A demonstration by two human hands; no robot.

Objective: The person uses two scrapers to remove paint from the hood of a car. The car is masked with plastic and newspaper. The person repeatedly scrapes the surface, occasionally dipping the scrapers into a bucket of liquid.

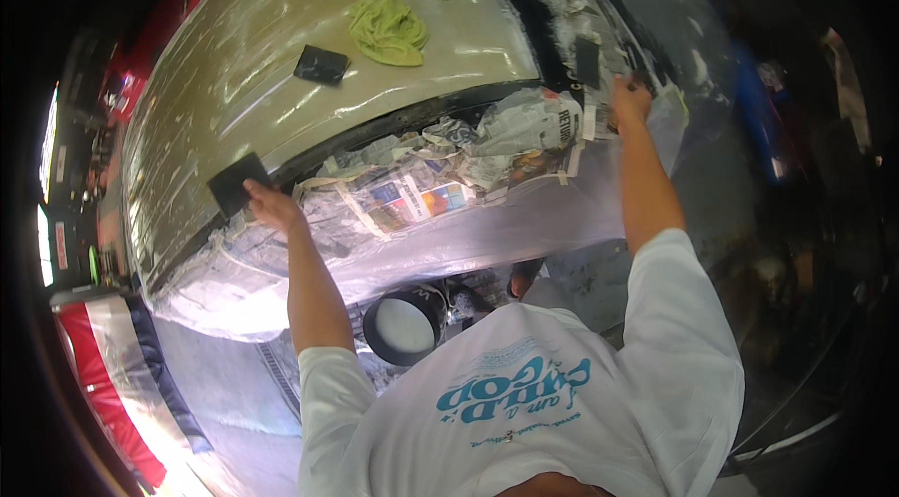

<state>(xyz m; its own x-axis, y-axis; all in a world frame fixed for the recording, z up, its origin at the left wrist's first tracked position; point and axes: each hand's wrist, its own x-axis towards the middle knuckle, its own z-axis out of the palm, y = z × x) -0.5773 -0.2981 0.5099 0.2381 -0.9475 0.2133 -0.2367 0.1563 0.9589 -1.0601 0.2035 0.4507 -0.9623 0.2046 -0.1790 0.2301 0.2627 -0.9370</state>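
My left hand (273, 207) grips the edge of a dark square sheet that looks like sandpaper (240, 184), at the near left edge of a glossy yellowish car panel (449, 6). My right hand (631, 102) is at the panel's right side, over the paper-covered border. Its fingers are curled, and what they hold, if anything, is too small to make out. Just left of it lies a dark rectangular piece (587, 62). On the panel, another black sheet (321, 65) rests beside a crumpled yellow-green cloth (388, 31).
Taped newspaper (421, 197) and clear plastic sheeting (487, 235) cover the panel's near side. Below, on the floor, stands a dark bucket (401, 327) with whitish contents. A red, white and dark-blue object (117, 375) lies at the lower left.
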